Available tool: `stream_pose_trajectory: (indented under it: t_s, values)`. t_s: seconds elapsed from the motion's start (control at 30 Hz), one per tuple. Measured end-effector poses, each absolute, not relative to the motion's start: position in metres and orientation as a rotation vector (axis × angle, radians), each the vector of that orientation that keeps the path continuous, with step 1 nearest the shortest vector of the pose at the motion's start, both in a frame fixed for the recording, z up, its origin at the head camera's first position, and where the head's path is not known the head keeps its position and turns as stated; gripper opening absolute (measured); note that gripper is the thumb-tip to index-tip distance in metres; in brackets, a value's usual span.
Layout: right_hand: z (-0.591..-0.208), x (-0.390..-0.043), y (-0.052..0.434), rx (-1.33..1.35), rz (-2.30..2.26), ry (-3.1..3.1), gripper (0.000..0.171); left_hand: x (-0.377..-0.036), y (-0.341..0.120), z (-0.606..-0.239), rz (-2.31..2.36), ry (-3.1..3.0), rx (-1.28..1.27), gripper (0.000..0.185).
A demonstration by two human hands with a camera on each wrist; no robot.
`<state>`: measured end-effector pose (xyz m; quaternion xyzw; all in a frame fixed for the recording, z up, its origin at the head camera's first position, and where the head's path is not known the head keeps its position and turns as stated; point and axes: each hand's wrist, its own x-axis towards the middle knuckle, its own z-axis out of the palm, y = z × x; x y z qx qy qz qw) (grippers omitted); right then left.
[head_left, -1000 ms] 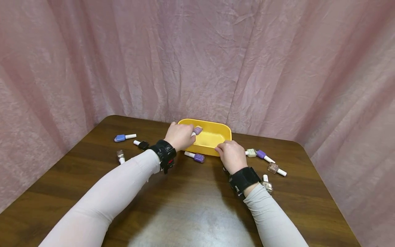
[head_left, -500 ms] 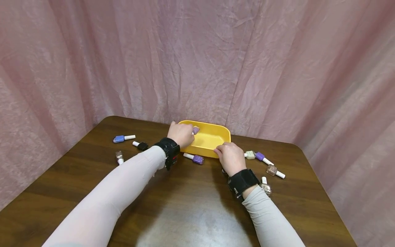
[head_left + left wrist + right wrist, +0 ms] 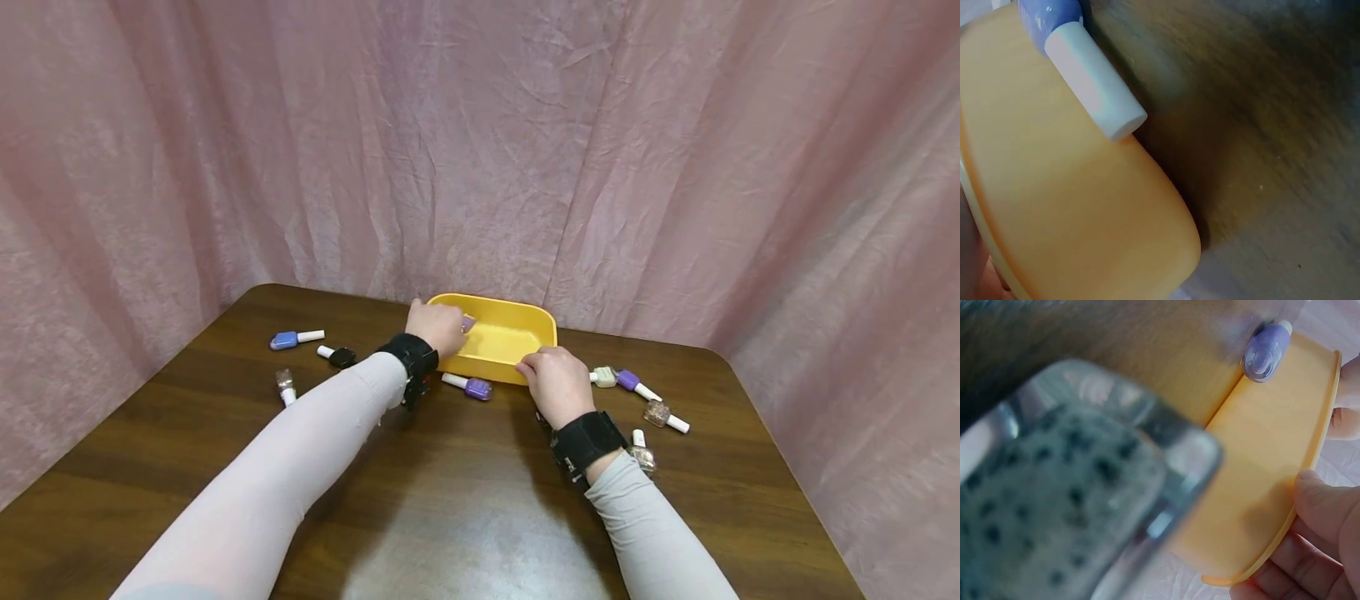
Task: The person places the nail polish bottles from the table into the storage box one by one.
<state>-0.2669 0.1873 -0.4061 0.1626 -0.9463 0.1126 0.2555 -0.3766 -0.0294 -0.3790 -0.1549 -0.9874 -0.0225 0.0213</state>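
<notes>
A yellow plastic bin (image 3: 495,367) stands at the back of the table. Over its left end my left hand (image 3: 437,327) holds a lilac nail polish bottle (image 3: 468,323), mostly covered by the fingers. My right hand (image 3: 558,383) pinches the bin's front rim near the right corner. In the right wrist view the thumb (image 3: 1325,500) lies on the outer wall, with fingers inside. A purple nail polish bottle (image 3: 478,388) with a white cap lies along the bin's front wall. Close to the right wrist camera is a clear bottle with dark specks (image 3: 1066,500).
On the left lie a blue bottle (image 3: 285,340), a black one (image 3: 342,357) and a glittery one (image 3: 285,382). To the right are pale green (image 3: 604,377), purple (image 3: 627,380) and glitter bottles (image 3: 656,412). A pink curtain (image 3: 480,150) hangs behind the table.
The lilac bottle has gone lower and slightly left inside the bin, and less of it shows past my left fingers. My right hand keeps its hold on the rim.
</notes>
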Motion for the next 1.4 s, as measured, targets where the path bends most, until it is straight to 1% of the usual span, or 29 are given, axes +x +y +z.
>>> stream_pose_trajectory:
  t_s: [0.33,0.53,0.77,1.03,1.4]
  values:
    - [-0.407,-0.269,0.188,0.444,0.296,-2.563,0.013,-0.388,-0.028,-0.382,-0.02,-3.116,-0.486,0.036]
    - [-0.408,-0.267,0.188,0.447,0.292,-2.559,0.013,-0.396,-0.028,-0.386,-0.003,-3.172,-0.436,0.035]
    - [-0.405,-0.266,0.186,0.449,0.309,-2.559,0.014,-0.397,-0.025,-0.385,0.041,-3.196,-0.412,0.039]
    - [-0.405,-0.265,0.186,0.445,0.31,-2.56,0.013,-0.39,-0.022,-0.379,0.064,-3.218,-0.403,0.039]
    - [-0.407,-0.266,0.186,0.448,0.301,-2.555,0.013,-0.385,-0.022,-0.38,0.058,-3.201,-0.404,0.038]
